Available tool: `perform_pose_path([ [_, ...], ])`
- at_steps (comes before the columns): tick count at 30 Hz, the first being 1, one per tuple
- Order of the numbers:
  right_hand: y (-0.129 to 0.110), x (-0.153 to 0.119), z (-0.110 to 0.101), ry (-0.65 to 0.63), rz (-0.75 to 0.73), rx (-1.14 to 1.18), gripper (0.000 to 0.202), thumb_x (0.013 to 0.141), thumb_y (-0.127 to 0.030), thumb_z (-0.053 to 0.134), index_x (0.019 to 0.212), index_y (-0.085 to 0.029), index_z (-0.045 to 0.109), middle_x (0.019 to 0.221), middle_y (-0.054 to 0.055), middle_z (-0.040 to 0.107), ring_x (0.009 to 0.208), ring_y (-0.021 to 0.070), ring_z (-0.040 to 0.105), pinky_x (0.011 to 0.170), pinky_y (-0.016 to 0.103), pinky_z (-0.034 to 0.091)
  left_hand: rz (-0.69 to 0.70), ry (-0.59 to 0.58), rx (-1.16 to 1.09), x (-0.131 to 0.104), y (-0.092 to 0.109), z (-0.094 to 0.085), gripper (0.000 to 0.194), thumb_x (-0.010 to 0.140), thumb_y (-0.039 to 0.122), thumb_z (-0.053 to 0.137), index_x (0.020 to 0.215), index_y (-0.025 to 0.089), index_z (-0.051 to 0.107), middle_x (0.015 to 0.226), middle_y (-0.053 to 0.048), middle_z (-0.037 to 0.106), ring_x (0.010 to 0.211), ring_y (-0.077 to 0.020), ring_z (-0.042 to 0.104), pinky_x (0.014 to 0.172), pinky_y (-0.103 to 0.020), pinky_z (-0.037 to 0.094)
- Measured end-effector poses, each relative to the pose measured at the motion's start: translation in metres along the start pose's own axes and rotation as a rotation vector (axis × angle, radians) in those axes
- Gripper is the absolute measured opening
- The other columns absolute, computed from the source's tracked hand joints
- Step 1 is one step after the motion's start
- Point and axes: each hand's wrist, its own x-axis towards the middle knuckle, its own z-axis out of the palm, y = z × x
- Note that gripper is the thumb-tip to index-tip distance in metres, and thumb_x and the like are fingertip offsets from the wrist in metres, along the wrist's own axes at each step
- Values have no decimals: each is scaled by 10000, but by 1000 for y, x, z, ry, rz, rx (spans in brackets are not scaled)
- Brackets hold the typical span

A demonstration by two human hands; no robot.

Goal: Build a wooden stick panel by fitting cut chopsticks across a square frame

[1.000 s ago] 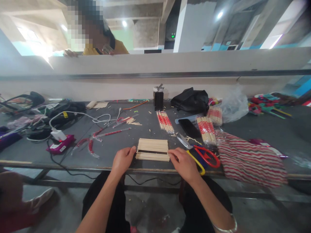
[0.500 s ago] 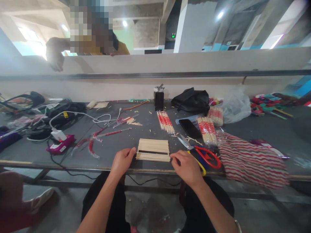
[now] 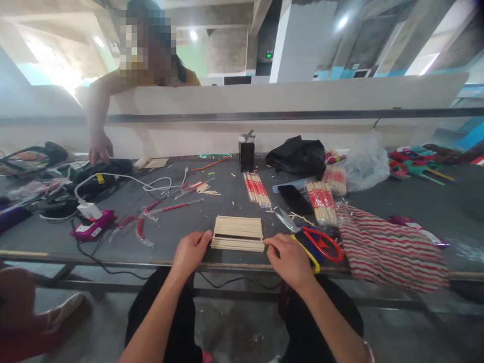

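Observation:
A panel of pale wooden sticks [image 3: 239, 227] lies flat on the dark table in front of me, its sticks side by side, with a dark gap across its lower part. My left hand [image 3: 192, 250] is closed at the panel's left edge, thumb and forefinger pinching the end of a wooden stick [image 3: 238, 239] along the gap. At the right edge, my right hand [image 3: 290, 257] pinches the same stick's other end, the remaining fingers curled. Just beyond my right hand lie scissors with red handles [image 3: 321, 244], over a yellow-and-blue handled tool [image 3: 312, 257] partly hidden.
Packed stick bundles [image 3: 257, 190], a black phone [image 3: 295, 200] and a striped cloth [image 3: 393, 249] lie beyond and right. Left are a purple power strip [image 3: 94, 227] with cables and red-wrapped pieces [image 3: 139, 229]. Across the partition, a person's hand [image 3: 100, 147] reaches over a black bag.
The person across the partition has lowered an arm over it, down to the black bag at the left. My hands and the stick panel have hardly moved.

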Motion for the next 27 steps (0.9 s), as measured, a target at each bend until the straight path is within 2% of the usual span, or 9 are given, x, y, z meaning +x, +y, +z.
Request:
perform_pose_path([
  [7,0,1,2,-8,3,16,259,814,-120,478,899,-193,712,823,39,669,820,191,599,783,296,440,-23,-14,11,1,1,1,554,860,584,333,704,175,672,603,-8,571,616,-152,497,561,-239,290],
  [14,1,3,4,-24,16,18,266,825,-118,476,923,-191,712,835,43,670,831,195,602,789,295,439,7,-22,60,2,4,0,507,875,547,329,597,183,546,577,20,484,609,-135,459,561,-237,253],
  [22,1,4,4,-35,31,8,264,841,-125,471,930,-194,710,843,42,672,830,190,601,788,287,434,10,-21,63,0,6,-1,500,870,530,336,597,181,567,576,16,490,604,-133,457,554,-232,250],
  [27,2,3,4,-27,52,-31,272,850,-132,466,963,-188,707,865,47,672,857,193,598,798,288,427,19,-1,-3,2,1,0,507,858,525,343,637,175,635,552,13,496,578,-135,447,530,-232,253],
])
